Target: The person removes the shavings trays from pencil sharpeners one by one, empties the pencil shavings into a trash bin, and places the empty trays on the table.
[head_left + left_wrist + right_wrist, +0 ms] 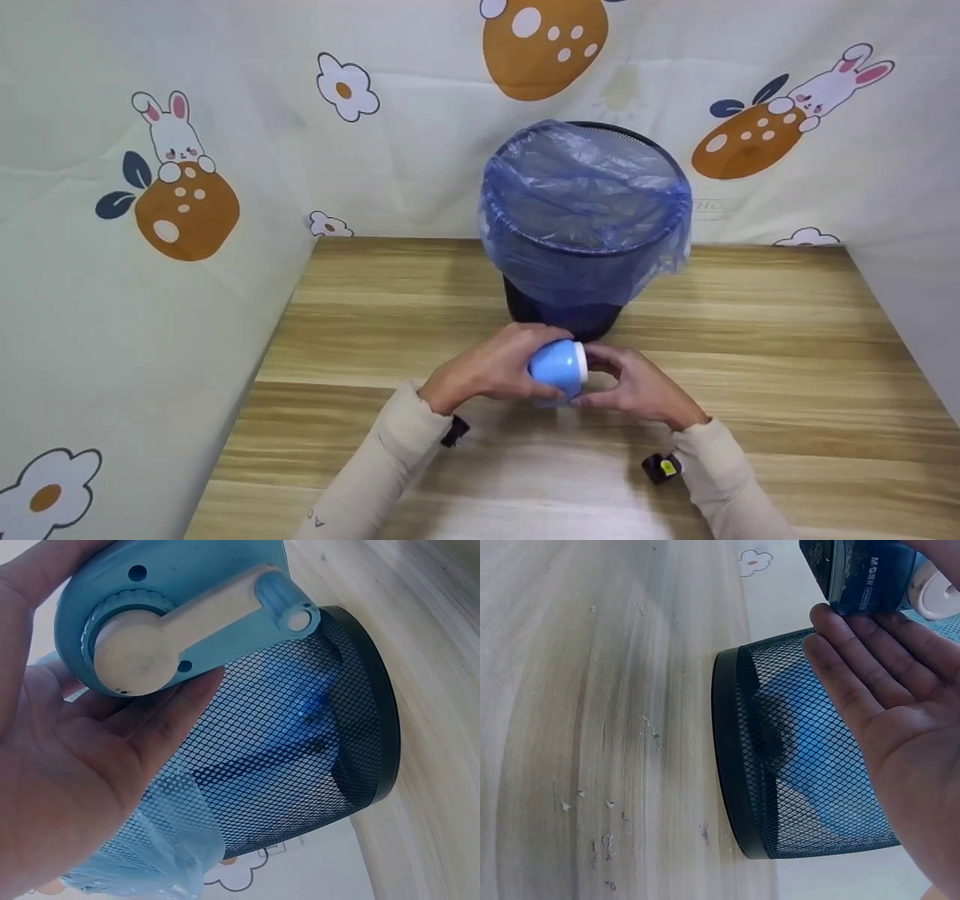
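A blue hand-crank pencil sharpener with a white ring at one end is held just in front of the mesh bin. My left hand grips its body from the left, and the crank handle faces the left wrist camera. On the right, my right hand has thumb and fingers at the white end. In the right wrist view, the fingers lie along the lower side of the sharpener's dark see-through case, with the thumb side above.
The black mesh bin stands on the wooden table, with a blue plastic bag lining it and folded over the rim. Small shavings lie on the tabletop. Patterned cloth walls the back and sides.
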Action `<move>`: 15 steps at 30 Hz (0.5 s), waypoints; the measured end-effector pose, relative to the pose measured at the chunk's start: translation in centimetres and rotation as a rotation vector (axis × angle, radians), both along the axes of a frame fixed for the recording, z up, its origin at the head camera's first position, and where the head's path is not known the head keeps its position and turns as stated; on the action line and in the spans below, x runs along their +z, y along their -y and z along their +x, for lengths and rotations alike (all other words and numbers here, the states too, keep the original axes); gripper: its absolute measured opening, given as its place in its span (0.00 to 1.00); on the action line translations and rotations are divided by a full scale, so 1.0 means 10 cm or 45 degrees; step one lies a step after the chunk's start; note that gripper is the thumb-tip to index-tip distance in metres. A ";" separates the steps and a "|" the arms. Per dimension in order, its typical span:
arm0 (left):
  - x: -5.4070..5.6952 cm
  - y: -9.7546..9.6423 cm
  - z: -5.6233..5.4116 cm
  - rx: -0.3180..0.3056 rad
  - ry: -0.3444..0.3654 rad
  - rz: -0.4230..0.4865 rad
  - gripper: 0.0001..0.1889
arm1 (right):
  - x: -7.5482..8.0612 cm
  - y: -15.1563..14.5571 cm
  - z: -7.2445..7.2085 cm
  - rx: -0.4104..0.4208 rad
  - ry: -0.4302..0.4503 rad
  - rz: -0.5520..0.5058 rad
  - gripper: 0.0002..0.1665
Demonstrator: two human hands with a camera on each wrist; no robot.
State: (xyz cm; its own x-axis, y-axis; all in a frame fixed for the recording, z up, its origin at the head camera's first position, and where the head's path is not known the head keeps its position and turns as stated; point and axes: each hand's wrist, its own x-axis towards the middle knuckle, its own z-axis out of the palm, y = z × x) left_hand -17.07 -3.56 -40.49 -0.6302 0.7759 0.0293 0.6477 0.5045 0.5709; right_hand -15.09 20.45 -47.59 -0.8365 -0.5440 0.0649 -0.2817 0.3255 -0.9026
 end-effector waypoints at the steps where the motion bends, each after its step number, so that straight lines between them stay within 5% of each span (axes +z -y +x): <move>1: 0.00 0.00 0.00 0.000 -0.002 -0.003 0.34 | 0.00 0.00 0.00 0.003 0.000 -0.006 0.35; 15: 0.01 0.00 0.01 -0.029 -0.020 -0.019 0.35 | 0.00 -0.03 0.00 0.038 -0.017 -0.051 0.36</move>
State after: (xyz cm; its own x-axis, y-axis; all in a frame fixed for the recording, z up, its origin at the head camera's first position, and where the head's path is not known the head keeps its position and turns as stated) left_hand -16.95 -3.58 -40.34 -0.6120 0.7904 0.0269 0.6678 0.4982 0.5531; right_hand -15.08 20.75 -47.62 -0.8187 -0.5658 0.0985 -0.3033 0.2803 -0.9107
